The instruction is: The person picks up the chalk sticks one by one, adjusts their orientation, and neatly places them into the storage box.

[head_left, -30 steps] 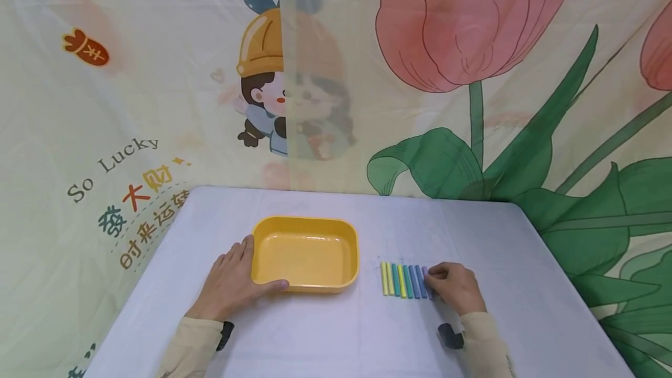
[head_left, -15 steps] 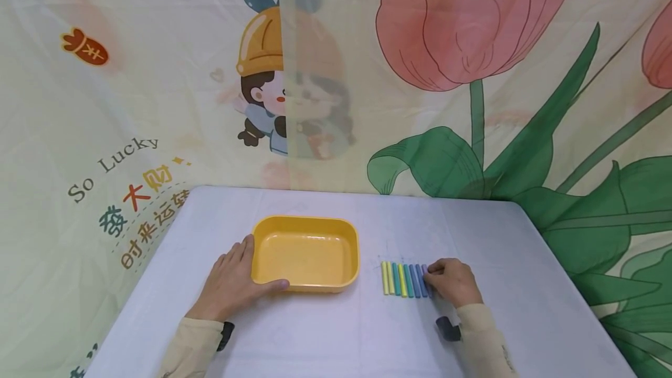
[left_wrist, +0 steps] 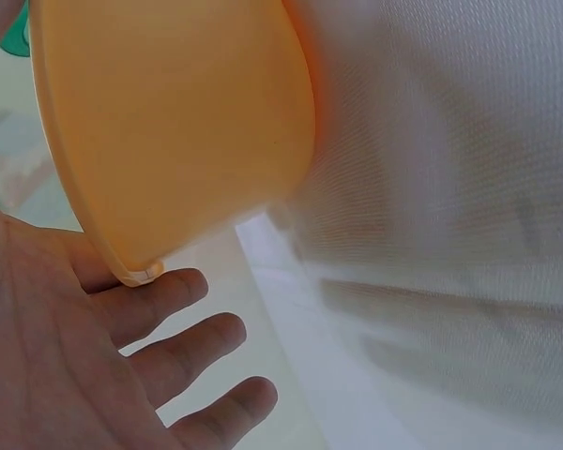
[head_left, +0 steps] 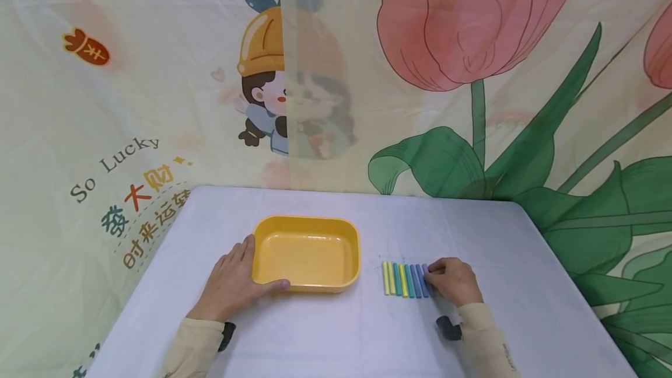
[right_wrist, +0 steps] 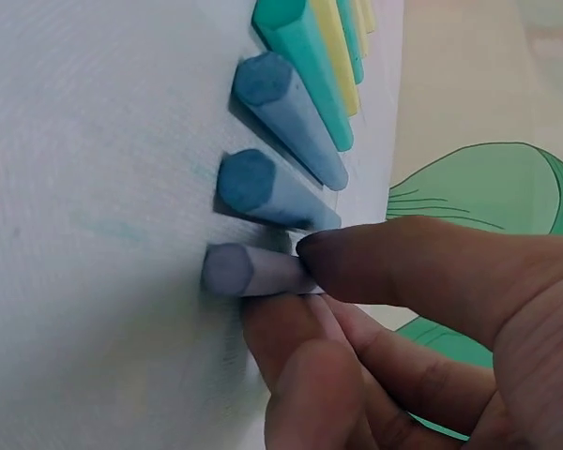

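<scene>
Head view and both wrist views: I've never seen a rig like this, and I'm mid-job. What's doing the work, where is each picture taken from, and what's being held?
There is no machine here, just a person's bare left hand and right hand. The head view looks forward and down from the person's head; each wrist view looks from that wrist at its own hand's work. On the white-topped table sit a yellow tray and, to its right, a row of eight short coloured sticks. The left hand rests against the tray's left end. The right hand pinches the purple stick, the last one at the row's right end.
</scene>
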### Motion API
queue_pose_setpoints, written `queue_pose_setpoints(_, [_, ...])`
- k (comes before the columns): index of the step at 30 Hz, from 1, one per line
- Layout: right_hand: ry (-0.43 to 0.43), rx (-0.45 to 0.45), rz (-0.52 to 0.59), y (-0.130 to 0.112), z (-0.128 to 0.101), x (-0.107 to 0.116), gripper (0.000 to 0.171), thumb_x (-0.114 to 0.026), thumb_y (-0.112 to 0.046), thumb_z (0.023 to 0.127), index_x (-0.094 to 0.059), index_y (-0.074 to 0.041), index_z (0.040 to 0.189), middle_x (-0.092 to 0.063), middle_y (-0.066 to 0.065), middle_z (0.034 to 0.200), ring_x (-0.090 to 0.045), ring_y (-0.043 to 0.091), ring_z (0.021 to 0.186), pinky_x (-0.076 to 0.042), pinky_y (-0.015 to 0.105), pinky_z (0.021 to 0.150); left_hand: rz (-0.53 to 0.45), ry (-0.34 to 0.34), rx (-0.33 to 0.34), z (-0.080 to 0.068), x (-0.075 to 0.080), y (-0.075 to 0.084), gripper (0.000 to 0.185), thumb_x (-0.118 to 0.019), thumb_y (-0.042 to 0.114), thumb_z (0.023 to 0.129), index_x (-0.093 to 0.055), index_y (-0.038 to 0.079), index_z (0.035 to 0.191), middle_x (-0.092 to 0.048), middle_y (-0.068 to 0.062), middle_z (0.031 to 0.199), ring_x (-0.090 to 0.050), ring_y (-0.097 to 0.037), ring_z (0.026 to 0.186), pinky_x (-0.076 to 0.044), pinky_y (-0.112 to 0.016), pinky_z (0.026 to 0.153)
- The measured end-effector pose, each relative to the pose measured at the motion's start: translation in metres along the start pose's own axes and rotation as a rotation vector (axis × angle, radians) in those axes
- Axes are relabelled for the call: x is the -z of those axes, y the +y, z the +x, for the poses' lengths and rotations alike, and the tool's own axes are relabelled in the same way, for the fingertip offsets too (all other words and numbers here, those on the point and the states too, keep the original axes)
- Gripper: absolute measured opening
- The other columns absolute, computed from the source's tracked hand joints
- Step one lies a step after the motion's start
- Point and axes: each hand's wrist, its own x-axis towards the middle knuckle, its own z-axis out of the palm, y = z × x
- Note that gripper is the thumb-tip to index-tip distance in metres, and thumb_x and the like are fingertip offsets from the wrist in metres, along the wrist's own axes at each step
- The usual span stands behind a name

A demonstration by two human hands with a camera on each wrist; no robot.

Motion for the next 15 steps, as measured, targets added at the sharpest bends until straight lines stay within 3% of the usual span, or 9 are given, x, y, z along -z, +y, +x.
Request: queue_pose_setpoints(15, [0.04, 0.004, 0.125, 0.0048, -0.001, 0.0039, 0.031, -0.077, -0.017, 0.085, -0.071, 0.004, 0.107, -0.07, 0.011, 0.092, -0.061, 0.023, 0.08, -0.052, 0.029, 0.059, -0.031, -0.004, 0.012, -0.0025, -0.0008, 0.0019, 0.139, -0.065, 0.087, 0.07, -0.016, -0.009, 0.158, -0.035, -0.03, 0.154, -0.04, -0.046, 0.135, -0.032, -0.063, 0.112])
